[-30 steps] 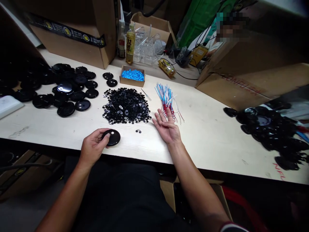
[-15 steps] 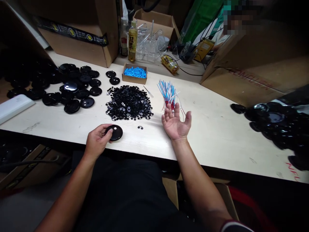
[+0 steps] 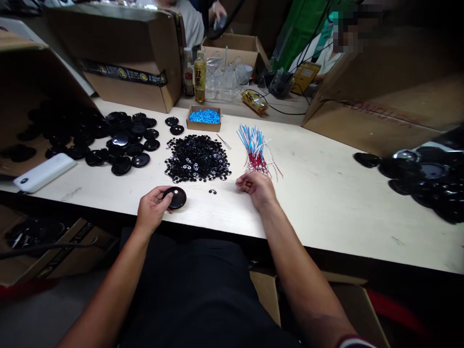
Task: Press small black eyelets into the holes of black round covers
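My left hand [image 3: 154, 207] pinches a round black plastic disc [image 3: 177, 198] by its left edge, thumb on top; one pale hole shows in it. My right hand [image 3: 258, 188] is over the table at the near end of a bundle of blue, white and red wires [image 3: 255, 147]. Its fingers are curled in, and whatever they may hold is hidden. Between and beyond the hands lies a pile of small black round pieces [image 3: 197, 158]. A pair of these loose pieces [image 3: 212, 192] lies closer to me. A thin pointed tool [image 3: 224, 141] rests beside the pile.
Many black discs [image 3: 121, 140] spread at the left, near a white power bank [image 3: 45, 172]. A small box [image 3: 203, 126] of blue bits stands behind the pile. More black discs [image 3: 424, 179] lie at right. Large cartons [image 3: 126, 58], bottles [image 3: 200, 77] and another person's hand [image 3: 219, 10] are behind.
My right hand has turned over from an open, palm-up pose and curled its fingers, coming slightly nearer me. My left hand still holds the disc. The camera view has shifted a little.
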Demonstrator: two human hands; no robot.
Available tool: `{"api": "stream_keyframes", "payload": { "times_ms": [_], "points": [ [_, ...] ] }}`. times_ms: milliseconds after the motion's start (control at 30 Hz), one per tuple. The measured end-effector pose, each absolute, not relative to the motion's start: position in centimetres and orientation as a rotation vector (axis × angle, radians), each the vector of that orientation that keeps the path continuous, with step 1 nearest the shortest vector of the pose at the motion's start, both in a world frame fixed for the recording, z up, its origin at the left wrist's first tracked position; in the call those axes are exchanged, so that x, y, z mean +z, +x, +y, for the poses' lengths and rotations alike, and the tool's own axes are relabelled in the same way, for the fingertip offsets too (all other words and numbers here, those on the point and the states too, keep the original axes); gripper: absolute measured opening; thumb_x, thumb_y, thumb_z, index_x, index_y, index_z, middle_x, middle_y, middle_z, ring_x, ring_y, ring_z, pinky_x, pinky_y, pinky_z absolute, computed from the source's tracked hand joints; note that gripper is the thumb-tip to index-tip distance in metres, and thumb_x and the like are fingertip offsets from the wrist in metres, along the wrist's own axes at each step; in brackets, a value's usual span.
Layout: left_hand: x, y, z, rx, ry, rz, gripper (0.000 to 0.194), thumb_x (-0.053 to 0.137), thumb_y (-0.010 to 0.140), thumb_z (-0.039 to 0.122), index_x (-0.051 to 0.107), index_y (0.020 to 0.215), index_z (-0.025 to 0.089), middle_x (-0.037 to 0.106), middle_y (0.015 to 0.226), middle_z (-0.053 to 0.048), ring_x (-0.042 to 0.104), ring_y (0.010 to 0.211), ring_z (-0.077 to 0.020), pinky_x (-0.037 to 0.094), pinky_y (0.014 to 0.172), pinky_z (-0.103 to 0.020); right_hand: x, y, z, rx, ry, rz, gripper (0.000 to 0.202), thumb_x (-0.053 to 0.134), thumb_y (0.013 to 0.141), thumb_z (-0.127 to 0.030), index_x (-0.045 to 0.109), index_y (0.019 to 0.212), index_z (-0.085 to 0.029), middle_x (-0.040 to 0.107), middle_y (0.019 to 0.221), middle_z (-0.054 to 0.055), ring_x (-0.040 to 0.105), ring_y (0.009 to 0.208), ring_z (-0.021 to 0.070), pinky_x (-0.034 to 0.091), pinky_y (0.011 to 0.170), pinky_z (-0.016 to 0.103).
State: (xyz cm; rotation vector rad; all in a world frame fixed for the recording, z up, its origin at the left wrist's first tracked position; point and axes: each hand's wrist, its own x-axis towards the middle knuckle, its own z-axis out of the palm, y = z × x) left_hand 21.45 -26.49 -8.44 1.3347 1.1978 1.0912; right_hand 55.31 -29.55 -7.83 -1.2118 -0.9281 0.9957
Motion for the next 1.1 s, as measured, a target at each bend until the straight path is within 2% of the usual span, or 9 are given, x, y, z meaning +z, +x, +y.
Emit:
{"api": "stream_keyframes", "payload": {
  "times_ms": [67, 133, 300, 467, 667, 800, 967, 1100],
  "points": [
    [-8.3, 21.5, -26.5, 1.079, 1.333, 1.199, 0.046, 0.080, 0.080, 0.046, 0.072, 0.110, 0.012, 0.076, 0.088, -0.008, 0.068, 0.069, -0.0187, 0.057, 0.047, -0.024, -7.9, 53.5, -29.6, 0.971, -1.330, -1.105, 0.033, 0.084, 0.075, -0.050, 0.080, 0.089, -0.020, 0.076, 0.081, 0.006, 0.066, 0.069, 0.0187, 0.055, 0.067, 0.033],
    [-8.0, 21.6, -26.5, 1.059, 1.324, 1.202, 0.048, 0.081, 0.079, 0.047, 0.071, 0.110, 0.012, 0.076, 0.089, -0.008, 0.068, 0.070, -0.0186, 0.056, 0.048, -0.023, -7.4, 51.8, -29.8, 0.906, -1.431, -1.285, 0.030, 0.084, 0.075, -0.040, 0.082, 0.098, -0.022, 0.075, 0.087, 0.006, 0.065, 0.077, 0.0203, 0.053, 0.077, 0.035],
    [-7.6, 21.8, -26.6, 1.035, 1.338, 1.222, 0.047, 0.080, 0.079, 0.047, 0.070, 0.109, 0.012, 0.076, 0.089, -0.009, 0.069, 0.072, -0.0198, 0.055, 0.049, -0.024, -5.9, 49.6, -30.3, 0.708, -1.694, -1.692, 0.020, 0.075, 0.081, -0.030, 0.083, 0.098, -0.024, 0.072, 0.101, 0.008, 0.062, 0.096, 0.0264, 0.045, 0.090, 0.037],
    [-7.4, 21.9, -26.7, 1.037, 1.355, 1.233, 0.047, 0.080, 0.079, 0.048, 0.071, 0.108, 0.012, 0.076, 0.086, -0.008, 0.067, 0.067, -0.0186, 0.053, 0.048, -0.024, -5.8, 49.1, -29.9, 0.637, -1.784, -1.768, 0.020, 0.064, 0.087, -0.022, 0.082, 0.095, -0.024, 0.072, 0.104, 0.008, 0.063, 0.098, 0.0249, 0.043, 0.086, 0.033],
    [-7.3, 22.1, -26.5, 1.042, 1.377, 1.240, 0.045, 0.079, 0.079, 0.048, 0.071, 0.105, 0.013, 0.077, 0.087, -0.008, 0.066, 0.060, -0.0177, 0.051, 0.044, -0.024, -5.7, 48.9, -29.8, 0.609, -1.728, -1.690, 0.014, 0.065, 0.077, -0.015, 0.077, 0.081, -0.021, 0.072, 0.091, 0.006, 0.062, 0.086, 0.0210, 0.041, 0.078, 0.030],
    [-7.1, 22.3, -26.5, 1.047, 1.401, 1.236, 0.042, 0.079, 0.078, 0.048, 0.072, 0.102, 0.014, 0.077, 0.082, -0.007, 0.063, 0.055, -0.0170, 0.049, 0.043, -0.025, -6.2, 49.1, -29.9, 0.656, -1.595, -1.545, 0.011, 0.063, 0.074, -0.016, 0.073, 0.076, -0.020, 0.071, 0.081, 0.004, 0.061, 0.078, 0.0193, 0.041, 0.073, 0.029],
    [-7.3, 22.2, -26.5, 1.041, 1.412, 1.252, 0.042, 0.079, 0.076, 0.051, 0.074, 0.101, 0.018, 0.077, 0.082, -0.005, 0.064, 0.054, -0.0180, 0.049, 0.043, -0.026, -7.1, 49.8, -29.1, 0.821, -1.366, -1.259, 0.013, 0.061, 0.075, -0.027, 0.070, 0.079, -0.019, 0.070, 0.074, 0.002, 0.064, 0.069, 0.0176, 0.047, 0.065, 0.027],
    [-7.4, 22.1, -26.5, 1.034, 1.423, 1.241, 0.044, 0.078, 0.076, 0.054, 0.073, 0.101, 0.018, 0.077, 0.081, -0.005, 0.063, 0.054, -0.0174, 0.049, 0.043, -0.025, -6.9, 50.3, -28.5, 0.923, -1.237, -1.039, 0.018, 0.067, 0.073, -0.035, 0.069, 0.079, -0.018, 0.066, 0.062, 0.001, 0.061, 0.055, 0.0170, 0.047, 0.054, 0.028]
  ]
}}
